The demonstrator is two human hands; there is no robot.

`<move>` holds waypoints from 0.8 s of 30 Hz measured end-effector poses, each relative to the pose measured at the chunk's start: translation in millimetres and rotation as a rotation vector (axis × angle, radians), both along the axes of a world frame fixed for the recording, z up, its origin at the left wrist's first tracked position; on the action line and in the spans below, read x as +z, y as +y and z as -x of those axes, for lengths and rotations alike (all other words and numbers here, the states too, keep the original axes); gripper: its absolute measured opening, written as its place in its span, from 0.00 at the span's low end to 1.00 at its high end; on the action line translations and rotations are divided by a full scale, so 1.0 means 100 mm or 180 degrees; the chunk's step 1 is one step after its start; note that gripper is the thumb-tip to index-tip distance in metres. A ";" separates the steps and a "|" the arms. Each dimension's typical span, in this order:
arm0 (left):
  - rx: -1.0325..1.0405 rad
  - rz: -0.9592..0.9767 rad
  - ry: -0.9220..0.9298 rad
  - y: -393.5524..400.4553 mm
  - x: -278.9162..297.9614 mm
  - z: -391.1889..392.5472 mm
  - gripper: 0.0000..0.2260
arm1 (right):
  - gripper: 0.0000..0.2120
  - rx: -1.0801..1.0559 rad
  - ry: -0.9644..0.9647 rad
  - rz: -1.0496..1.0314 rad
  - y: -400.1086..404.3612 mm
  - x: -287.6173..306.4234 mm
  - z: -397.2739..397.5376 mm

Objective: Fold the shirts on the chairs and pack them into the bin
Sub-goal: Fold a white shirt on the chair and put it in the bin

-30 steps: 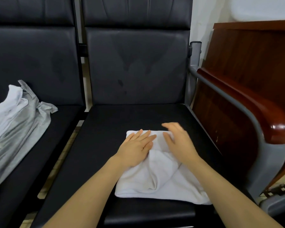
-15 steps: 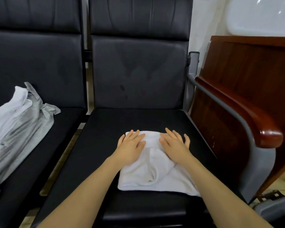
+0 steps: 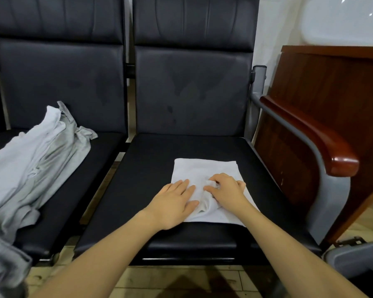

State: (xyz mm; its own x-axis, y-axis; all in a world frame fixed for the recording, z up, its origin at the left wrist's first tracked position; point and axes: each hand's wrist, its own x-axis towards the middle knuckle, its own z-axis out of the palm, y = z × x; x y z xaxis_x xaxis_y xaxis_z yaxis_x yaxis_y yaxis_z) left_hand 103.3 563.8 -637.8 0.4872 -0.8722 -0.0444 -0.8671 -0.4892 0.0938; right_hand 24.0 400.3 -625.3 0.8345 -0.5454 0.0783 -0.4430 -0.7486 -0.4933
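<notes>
White shirt [image 3: 205, 175], folded down to a small rectangle, flat on the right chair [image 3: 151, 175], toward the front of the seat. Folding step close to done by the look of it: one raised ridge of cloth left near the front edge of the shirt, between the two hands. Left hand [image 3: 172, 203] spread flat, fingers straight, pressing the front left part of the shirt and partly overlapping onto the seat. Right hand [image 3: 226, 190] just beside it on the front right part of the shirt, fingers curled, pinching the bunched ridge. Far half of the shirt bare and smooth beyond both hands.

Next move, as a guess: tuck or flatten that ridge, then slide both hands under the shirt and lift it as one packet. Calls for even support, since soft cloth will likely sag and unfold if raised by one corner. No bin clearly seen; only a grey rounded edge low to the right of the chair, too cut off to tell.

Pile of grey shirts [image 3: 30, 168] unfolded on the seat left of the chair, draped over its front edge, not yet folded.
</notes>
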 end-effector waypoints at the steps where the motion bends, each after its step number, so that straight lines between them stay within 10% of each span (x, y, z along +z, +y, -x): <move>1: 0.0003 0.0013 -0.0022 0.01 0.00 0.03 0.26 | 0.08 -0.0002 -0.0099 -0.0033 0.02 0.01 0.02; 12: -0.0344 0.0333 0.0348 -0.13 0.07 0.25 0.26 | 0.05 -0.0218 -0.1822 -0.1039 -0.16 0.09 0.68; 19: -0.0732 -0.0018 0.0141 -0.21 0.04 0.41 0.23 | 0.14 -0.0509 -0.1521 0.0640 -0.19 0.02 0.82; 21: -0.0718 -0.0037 0.0127 -0.19 0.04 0.41 0.23 | 0.06 -0.0172 -0.1509 0.0590 -0.14 0.05 0.77; 24: -0.0628 -0.0061 0.0222 -0.16 0.01 0.43 0.23 | 0.19 0.0490 -0.0588 0.0400 -0.10 0.02 0.74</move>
